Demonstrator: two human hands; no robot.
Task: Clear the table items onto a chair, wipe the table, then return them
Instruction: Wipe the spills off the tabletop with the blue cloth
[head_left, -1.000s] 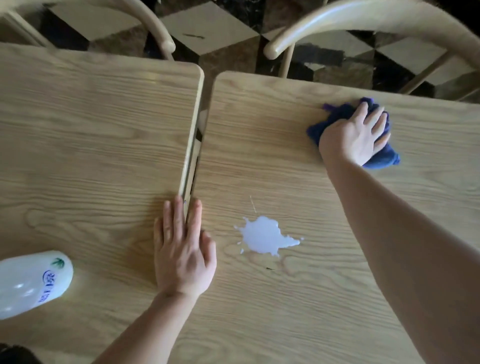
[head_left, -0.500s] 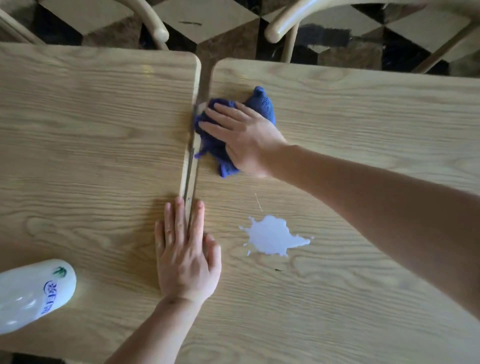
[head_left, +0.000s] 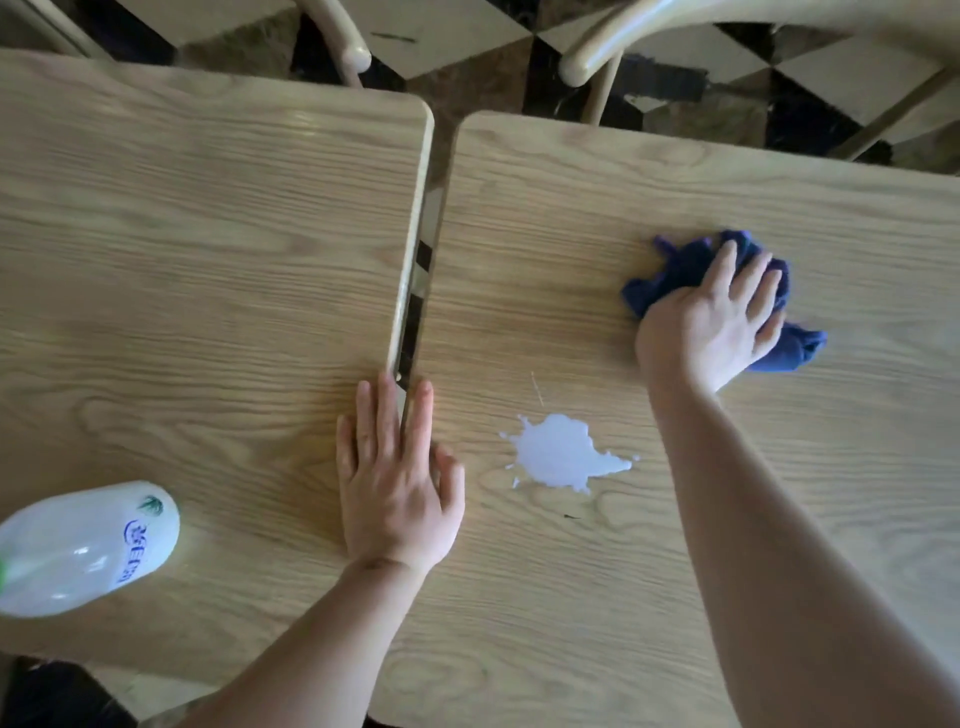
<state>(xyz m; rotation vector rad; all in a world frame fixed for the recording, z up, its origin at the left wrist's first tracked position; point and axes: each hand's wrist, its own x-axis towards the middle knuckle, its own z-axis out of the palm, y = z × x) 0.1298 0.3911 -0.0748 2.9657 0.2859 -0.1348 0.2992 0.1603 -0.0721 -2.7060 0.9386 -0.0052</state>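
Bare room is lying across the far and right parts of the right light-oak wooden counter (head_left: 675, 171). A white liquid puddle (head_left: 563, 452) is sitting mid-counter; a white plastic bottle (head_left: 85, 545) is occupying the left counter's (head_left: 182, 234) near corner.

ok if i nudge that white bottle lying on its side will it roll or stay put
The white bottle lies on its side and looks rounded, so it would likely roll. It looks see-through and mostly empty, so probably light. The smooth table would hardly slow it.

Single head-worn wide-angle view, looking steeply down and forward from close above two wood tables (head_left: 208, 260) set side by side. Both forearms enter from the near edge; chairs (head_left: 675, 31) and checkered floor (head_left: 810, 119) at far edge.
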